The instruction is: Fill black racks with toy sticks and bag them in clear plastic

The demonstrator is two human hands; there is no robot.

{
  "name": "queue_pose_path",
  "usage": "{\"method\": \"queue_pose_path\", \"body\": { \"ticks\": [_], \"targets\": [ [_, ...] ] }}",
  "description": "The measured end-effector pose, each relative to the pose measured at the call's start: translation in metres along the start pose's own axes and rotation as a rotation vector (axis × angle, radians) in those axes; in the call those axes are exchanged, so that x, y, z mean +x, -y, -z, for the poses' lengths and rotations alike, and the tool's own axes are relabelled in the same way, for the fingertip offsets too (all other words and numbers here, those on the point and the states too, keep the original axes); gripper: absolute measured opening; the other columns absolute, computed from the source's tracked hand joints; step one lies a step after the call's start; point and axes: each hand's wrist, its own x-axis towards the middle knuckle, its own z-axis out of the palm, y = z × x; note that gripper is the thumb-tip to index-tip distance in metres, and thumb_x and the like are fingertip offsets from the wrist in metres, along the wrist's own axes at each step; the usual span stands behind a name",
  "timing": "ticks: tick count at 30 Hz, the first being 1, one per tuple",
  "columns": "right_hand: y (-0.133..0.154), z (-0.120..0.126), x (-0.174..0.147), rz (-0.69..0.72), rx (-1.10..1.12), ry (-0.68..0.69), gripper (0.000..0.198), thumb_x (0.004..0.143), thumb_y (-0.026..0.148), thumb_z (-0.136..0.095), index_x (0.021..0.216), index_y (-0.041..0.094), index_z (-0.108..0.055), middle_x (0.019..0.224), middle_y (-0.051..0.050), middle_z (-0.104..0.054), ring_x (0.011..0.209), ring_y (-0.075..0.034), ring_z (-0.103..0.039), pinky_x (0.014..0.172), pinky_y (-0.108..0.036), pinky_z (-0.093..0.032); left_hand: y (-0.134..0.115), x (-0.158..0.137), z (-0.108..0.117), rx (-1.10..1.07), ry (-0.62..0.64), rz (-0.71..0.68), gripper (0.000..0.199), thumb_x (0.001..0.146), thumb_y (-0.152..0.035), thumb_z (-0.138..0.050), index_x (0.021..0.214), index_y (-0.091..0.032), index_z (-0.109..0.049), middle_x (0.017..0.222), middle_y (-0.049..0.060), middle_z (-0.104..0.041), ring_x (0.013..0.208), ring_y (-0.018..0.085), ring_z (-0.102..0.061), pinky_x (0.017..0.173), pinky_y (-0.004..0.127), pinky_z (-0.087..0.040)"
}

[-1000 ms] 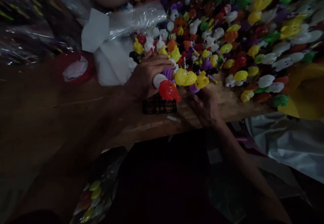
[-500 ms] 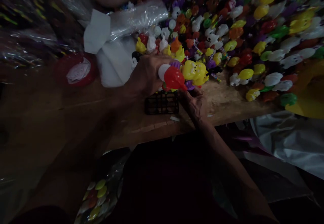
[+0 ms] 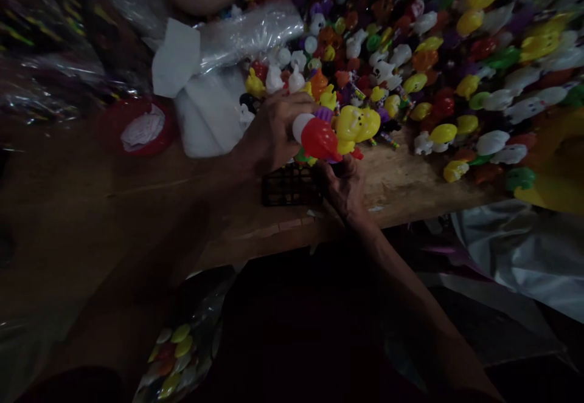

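A small bunch of shiny plastic toy figures is between my hands over the wooden table. It includes a red figure (image 3: 319, 138) with a white part and a yellow animal figure (image 3: 357, 124). From the left, my left hand (image 3: 279, 126) curls its fingers round the bunch. My right hand (image 3: 344, 185) grips the bunch from below, its fingers closed and partly hidden under the red figure. Beneath them stands a black plastic grid rack (image 3: 289, 187), partly covered by the hands. The lower ends of the held toys are out of sight.
Many colourful toy figures (image 3: 424, 59) crowd the back and right of the wooden table (image 3: 410, 175). To the left lie a stack of clear plastic bags (image 3: 210, 117) and a red bowl (image 3: 157, 138) with paper slips. A bag of toys (image 3: 176, 357) sits below the table edge.
The held bunch and my left hand have shifted slightly right. The yellow figure has turned a little, and my right hand has moved slightly left beneath the bunch.
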Motion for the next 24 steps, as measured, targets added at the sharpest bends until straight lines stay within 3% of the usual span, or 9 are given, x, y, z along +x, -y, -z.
{"method": "queue_pose_path", "body": {
  "ticks": [5,11,15,20,24],
  "targets": [
    [0.006,0.005,0.001,0.104,-0.120,0.025,0.019,0.094,0.040,-0.061,0.102,0.023,-0.066,0.094,-0.004,-0.072,0.085,-0.018,-0.066,0.082,-0.034,-0.056,-0.009,0.006,0.002,-0.214,-0.120,0.038,0.015,0.073,-0.008,-0.054,0.072,-0.022,-0.061,0.073,0.001,-0.068,0.070,0.018,-0.063,0.065,0.034,-0.051],
    [0.010,0.004,0.004,0.230,-0.190,0.048,0.018,0.094,0.039,-0.061,0.096,0.021,-0.065,0.090,-0.005,-0.070,0.078,-0.018,-0.063,0.076,-0.034,-0.054,-0.016,0.007,0.016,-0.152,0.041,0.096,0.010,0.076,-0.013,-0.058,0.073,-0.022,-0.054,0.081,0.004,-0.066,0.080,0.022,-0.066,0.077,0.036,-0.054],
    [0.013,0.004,0.012,0.182,-0.181,0.130,0.020,0.095,0.040,-0.061,0.098,0.021,-0.066,0.096,-0.008,-0.072,0.081,-0.020,-0.064,0.078,-0.036,-0.054,-0.012,0.012,0.018,-0.139,0.012,0.160,0.007,0.080,-0.020,-0.053,0.073,-0.023,-0.051,0.078,0.004,-0.065,0.078,0.022,-0.066,0.073,0.036,-0.054],
    [0.015,0.006,0.014,0.127,-0.171,0.186,0.020,0.094,0.041,-0.061,0.101,0.024,-0.066,0.100,-0.008,-0.071,0.091,-0.023,-0.065,0.087,-0.039,-0.054,-0.010,0.019,0.019,-0.055,0.166,0.147,0.006,0.076,-0.017,-0.051,0.074,-0.021,-0.055,0.086,0.005,-0.066,0.082,0.022,-0.068,0.074,0.037,-0.055],
    [0.008,0.002,0.008,0.108,-0.194,0.132,0.022,0.092,0.041,-0.064,0.106,0.025,-0.066,0.106,-0.009,-0.070,0.100,-0.026,-0.064,0.097,-0.045,-0.053,-0.017,0.021,0.023,0.102,0.086,0.213,0.022,0.082,-0.012,-0.048,0.092,-0.021,-0.065,0.097,0.001,-0.070,0.095,0.021,-0.071,0.086,0.036,-0.058]
  ]
}}
